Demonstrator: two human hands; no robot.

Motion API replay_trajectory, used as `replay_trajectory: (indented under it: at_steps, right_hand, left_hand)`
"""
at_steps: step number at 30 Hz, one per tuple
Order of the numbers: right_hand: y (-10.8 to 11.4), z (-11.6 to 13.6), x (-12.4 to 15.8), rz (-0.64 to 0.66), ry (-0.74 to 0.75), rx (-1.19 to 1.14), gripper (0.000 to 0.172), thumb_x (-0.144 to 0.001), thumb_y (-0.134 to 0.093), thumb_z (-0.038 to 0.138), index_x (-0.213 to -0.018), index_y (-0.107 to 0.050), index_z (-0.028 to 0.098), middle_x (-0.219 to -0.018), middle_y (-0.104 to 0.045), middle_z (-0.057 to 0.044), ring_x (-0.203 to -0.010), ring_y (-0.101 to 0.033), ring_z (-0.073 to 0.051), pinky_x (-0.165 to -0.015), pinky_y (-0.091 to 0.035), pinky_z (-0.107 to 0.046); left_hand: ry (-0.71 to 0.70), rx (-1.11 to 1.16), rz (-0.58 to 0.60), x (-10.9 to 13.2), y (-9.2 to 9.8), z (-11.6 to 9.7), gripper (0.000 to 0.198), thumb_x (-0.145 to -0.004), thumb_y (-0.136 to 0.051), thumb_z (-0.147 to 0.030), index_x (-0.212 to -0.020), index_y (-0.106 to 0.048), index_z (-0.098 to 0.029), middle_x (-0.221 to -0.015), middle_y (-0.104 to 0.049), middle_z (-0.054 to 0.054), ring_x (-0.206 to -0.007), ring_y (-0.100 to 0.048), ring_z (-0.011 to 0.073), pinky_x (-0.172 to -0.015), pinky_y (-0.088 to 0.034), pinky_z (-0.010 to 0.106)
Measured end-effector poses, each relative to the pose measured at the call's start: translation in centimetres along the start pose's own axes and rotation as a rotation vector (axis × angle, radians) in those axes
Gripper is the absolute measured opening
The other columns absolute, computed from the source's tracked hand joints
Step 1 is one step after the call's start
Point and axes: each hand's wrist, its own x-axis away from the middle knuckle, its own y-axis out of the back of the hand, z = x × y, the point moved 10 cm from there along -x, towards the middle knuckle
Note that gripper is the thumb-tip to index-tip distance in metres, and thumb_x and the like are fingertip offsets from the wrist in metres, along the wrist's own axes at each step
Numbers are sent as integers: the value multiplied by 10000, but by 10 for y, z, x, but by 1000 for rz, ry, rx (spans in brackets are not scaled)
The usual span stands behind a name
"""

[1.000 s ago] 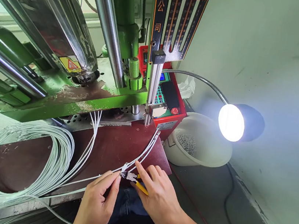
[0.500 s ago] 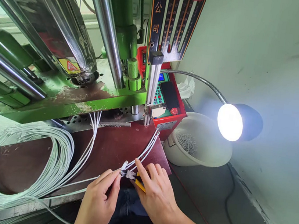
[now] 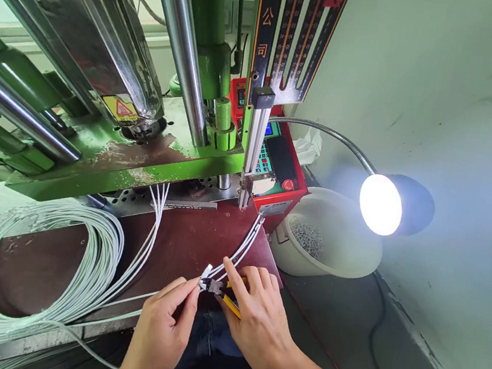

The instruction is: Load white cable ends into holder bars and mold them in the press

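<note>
My left hand (image 3: 161, 331) pinches a thin white cable (image 3: 152, 295) just behind its small white end plug (image 3: 206, 271). My right hand (image 3: 257, 320) is wrapped round small yellow-handled cutters (image 3: 221, 294), whose jaws touch the cable right at the plug. Both hands sit at the near edge of a dark red-brown board (image 3: 183, 243). A few more white cables (image 3: 244, 246) with plugs lie on the board just beyond my right fingers.
A big coil of white cable (image 3: 27, 276) lies at the left. A green press machine (image 3: 111, 129) with steel columns stands behind the board. To its right are a red control box (image 3: 276, 164), a white bowl (image 3: 335, 234) of small scraps, and a lit gooseneck lamp (image 3: 385, 204).
Both hands with the cutters and cable end have crept slightly up and away from me. The grip of each hand is unchanged.
</note>
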Motion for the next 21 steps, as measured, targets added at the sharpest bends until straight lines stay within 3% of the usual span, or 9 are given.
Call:
replay_trajectory:
  at_steps: [3, 6, 8, 10, 11, 12, 14, 17, 21]
  right_hand:
    - [-3, 2, -2, -7, 18, 28, 551, -841, -674, 219, -1370, -527, 171, -902, -625, -88, -810, -550, -235, -770, -463, -396]
    - [-7, -7, -8, 98, -34, -131, 428, -879, -640, 283, -1293, -591, 185, -896, -636, -74, -801, -572, -220, -740, -469, -355]
    - [-18, -7, -9, 286, -48, -389, 291, -928, -575, 349, -1159, -660, 193, -843, -637, -29, -747, -575, -174, -669, -456, -275]
    - [-30, 1, -4, 508, -34, -626, 304, -963, -504, 417, -994, -695, 182, -742, -608, 19, -651, -544, -123, -563, -404, -212]
    - [-32, 4, -1, 559, -33, -673, 326, -963, -498, 436, -963, -696, 177, -727, -600, 28, -635, -535, -113, -546, -390, -203]
    - [-31, 3, 0, 544, -41, -655, 322, -954, -515, 442, -982, -695, 176, -745, -609, 24, -651, -541, -119, -562, -399, -208]
    - [-20, -4, -4, 354, -67, -463, 330, -917, -586, 408, -1152, -661, 189, -864, -646, -23, -759, -573, -167, -678, -449, -266]
    - [-1, -4, -3, 78, -58, -113, 520, -869, -652, 315, -1360, -538, 188, -959, -647, -91, -850, -561, -241, -785, -454, -389]
    - [1, 0, -2, -17, -10, 41, 545, -820, -699, 244, -1341, -555, 174, -889, -643, -76, -778, -545, -232, -746, -450, -390]
  left_hand:
    - [-32, -47, -16, 1, 0, -3, 252, -931, -476, -201, -926, -725, -167, -676, -656, 13, -586, -635, 128, -583, -512, 200]
    - [-55, -61, -19, 2, 0, -4, 252, -933, -470, -189, -941, -720, -165, -675, -638, 11, -581, -623, 125, -579, -507, 201]
    - [-58, -28, -14, 2, 0, -4, 244, -931, -475, -184, -956, -717, -167, -681, -627, 8, -598, -629, 126, -588, -512, 199]
    - [-52, 8, -12, 1, 2, -3, 234, -927, -484, -185, -960, -716, -172, -679, -615, 1, -619, -639, 129, -598, -517, 197]
    - [-45, 21, -7, 1, 2, -2, 231, -925, -489, -186, -958, -717, -174, -677, -613, -2, -625, -643, 129, -602, -518, 195]
    - [-37, 28, -3, 1, 2, -1, 229, -923, -493, -187, -951, -720, -177, -670, -612, -5, -623, -644, 128, -598, -516, 191]
    - [-19, 33, 10, 0, 2, 1, 230, -922, -495, -191, -941, -724, -177, -673, -623, -5, -622, -646, 126, -601, -515, 186]
    - [-4, 23, 23, -1, -1, 3, 237, -919, -495, -197, -938, -730, -170, -695, -646, 7, -624, -646, 125, -611, -511, 187]
    - [-3, 20, 20, 0, -2, 3, 252, -915, -495, -215, -922, -743, -175, -662, -631, 7, -570, -610, 122, -577, -488, 190]
